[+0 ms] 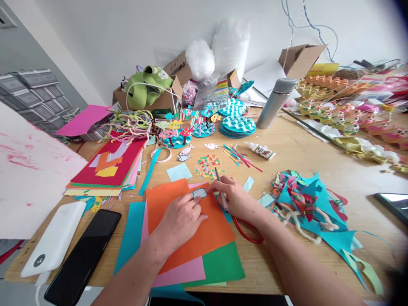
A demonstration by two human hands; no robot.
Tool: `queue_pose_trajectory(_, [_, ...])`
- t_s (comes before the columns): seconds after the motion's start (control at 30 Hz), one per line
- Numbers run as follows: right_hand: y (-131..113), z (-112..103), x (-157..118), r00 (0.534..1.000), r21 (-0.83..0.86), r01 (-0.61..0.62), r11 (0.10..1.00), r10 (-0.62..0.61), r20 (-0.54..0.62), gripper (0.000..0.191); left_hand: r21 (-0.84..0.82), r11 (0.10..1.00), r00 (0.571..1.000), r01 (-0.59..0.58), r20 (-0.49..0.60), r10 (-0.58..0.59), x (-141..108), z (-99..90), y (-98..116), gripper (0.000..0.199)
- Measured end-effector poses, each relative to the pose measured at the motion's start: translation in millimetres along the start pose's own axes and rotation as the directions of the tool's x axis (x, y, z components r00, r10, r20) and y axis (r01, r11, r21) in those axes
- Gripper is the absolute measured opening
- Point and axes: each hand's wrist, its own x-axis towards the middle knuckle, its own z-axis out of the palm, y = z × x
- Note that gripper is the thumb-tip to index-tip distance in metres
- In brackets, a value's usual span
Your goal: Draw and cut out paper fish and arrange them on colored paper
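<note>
A small pale-blue paper cutout (pixel 199 193) with a dark outline lies on an orange sheet of paper (pixel 191 229). My left hand (pixel 182 216) has its fingers bent together and holds the cutout's left end down. From the other side, my right hand (pixel 235 197) reaches the cutout's right edge with its fingertips. A grey pen (pixel 223 197) is held among the fingers of that hand, its dark end pointing up and away. Under my right wrist shows a red scissor handle (pixel 247 233); the blades are hidden. Pink, green (pixel 223 265) and blue sheets lie beneath the orange one.
Paper scraps (pixel 312 199) are heaped at right. Confetti (pixel 208 165), paper strips (pixel 239 156) and a glue bottle (pixel 260 150) lie ahead, before a grey flask (pixel 276 104). At left are a black phone (pixel 84 255), a white power bank (pixel 54 238) and stacked coloured paper (pixel 111 170).
</note>
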Motion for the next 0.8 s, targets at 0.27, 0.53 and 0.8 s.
queue_pose_trajectory(0.27, [1.9, 1.9, -0.4, 1.0, -0.006, 0.0, 1.0, 0.0, -0.006, 0.033, 0.046, 0.999, 1.0, -0.003, -0.013, 0.003, -1.1, 0.4, 2.3, 0.013])
queue_pose_trajectory(0.53, [-0.4, 0.4, -0.1, 1.0, 0.005, -0.003, 1.0, 0.003, -0.004, 0.032, 0.026, 1.0, 0.998, -0.007, -0.061, 0.008, -1.6, 2.3, 0.9, 0.013])
queue_pose_trajectory(0.8, [-0.7, 0.0, 0.4, 1.0, 0.013, -0.023, 1.0, 0.023, 0.007, 0.033, 0.029, 0.999, 0.996, -0.014, -0.087, 0.016, -2.9, 4.4, 1.1, 0.016])
